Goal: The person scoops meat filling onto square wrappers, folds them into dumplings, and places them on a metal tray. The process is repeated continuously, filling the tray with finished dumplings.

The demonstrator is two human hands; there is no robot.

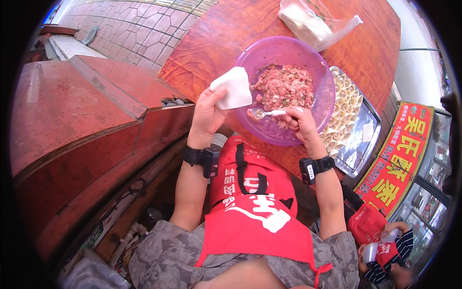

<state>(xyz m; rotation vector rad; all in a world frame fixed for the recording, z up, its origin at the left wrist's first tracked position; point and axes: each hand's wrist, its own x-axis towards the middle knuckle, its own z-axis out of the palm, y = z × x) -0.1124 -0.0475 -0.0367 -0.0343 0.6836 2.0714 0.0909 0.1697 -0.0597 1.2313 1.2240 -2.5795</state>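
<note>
A stack of square white dough wrappers [236, 88] rests in my left hand [211, 104], with the thumb on top. My right hand [302, 123] grips a spoon [276, 113] with a white handle, its metal bowl low over the near left part of a large purple plastic basin [285, 139]. Raw minced meat with green flecks [283, 85] is heaped in the basin. Right of the basin, partly behind its rim, many folded wrappers [343, 108] stand in rows on a metal tray [371, 144].
A clear plastic bag holding a white block of more wrappers [306, 25] lies beyond the basin on the reddish wooden table [213, 39]. A red counter [72, 94] stands at left. At lower right, a person in a red apron [368, 224] holds white containers beside a red sign with writing.
</note>
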